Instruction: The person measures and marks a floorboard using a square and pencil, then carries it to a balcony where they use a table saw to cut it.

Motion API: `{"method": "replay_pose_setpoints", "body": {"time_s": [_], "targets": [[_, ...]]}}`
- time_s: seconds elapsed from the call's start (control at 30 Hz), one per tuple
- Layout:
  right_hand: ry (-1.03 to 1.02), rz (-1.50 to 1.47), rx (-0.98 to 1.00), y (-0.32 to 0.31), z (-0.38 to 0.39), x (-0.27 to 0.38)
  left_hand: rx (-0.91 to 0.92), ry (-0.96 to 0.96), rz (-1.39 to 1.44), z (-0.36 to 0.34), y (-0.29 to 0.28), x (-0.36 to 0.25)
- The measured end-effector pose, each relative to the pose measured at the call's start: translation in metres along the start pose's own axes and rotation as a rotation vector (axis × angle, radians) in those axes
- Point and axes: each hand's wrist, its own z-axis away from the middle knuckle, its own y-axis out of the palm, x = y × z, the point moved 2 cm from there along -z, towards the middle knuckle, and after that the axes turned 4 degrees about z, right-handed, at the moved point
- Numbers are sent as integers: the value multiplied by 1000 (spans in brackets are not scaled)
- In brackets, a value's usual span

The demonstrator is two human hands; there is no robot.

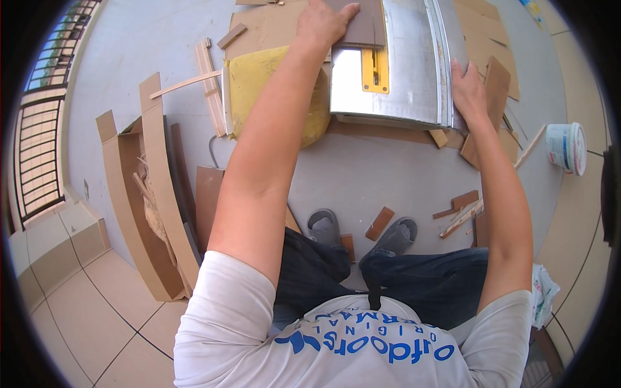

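Probably a makeshift balcony workshop: table saw (pixel 388 64), wood offcuts (pixel 380 223) on floor.

White round tub (pixel 565 147) with blue label stands at far right.

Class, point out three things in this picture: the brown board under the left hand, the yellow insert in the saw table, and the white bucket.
brown board (pixel 363 26), head view, bare face beside the fingers
yellow insert (pixel 375 70), head view, its middle
white bucket (pixel 565 148), head view, its side wall

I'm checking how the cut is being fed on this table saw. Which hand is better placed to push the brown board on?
Left. The left hand lies flat on the brown board by the yellow blade insert. The right hand only grips the table's edge.
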Motion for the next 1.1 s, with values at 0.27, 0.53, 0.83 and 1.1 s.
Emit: {"method": "replay_pose_setpoints", "body": {"time_s": [0.27,0.53,0.83,1.1], "targets": [[-7,-1,-11,-2,1,-1,-56,25,24,13,2,1],[-18,-25,1,-4,3,4,-65,66,20,19,4,10],[-14,-24,6,-7,4,7,-23,0,-54,30,6,11],[-15,-6,-39,-5,6,6,-8,-9,-33,41,3,11]]}}
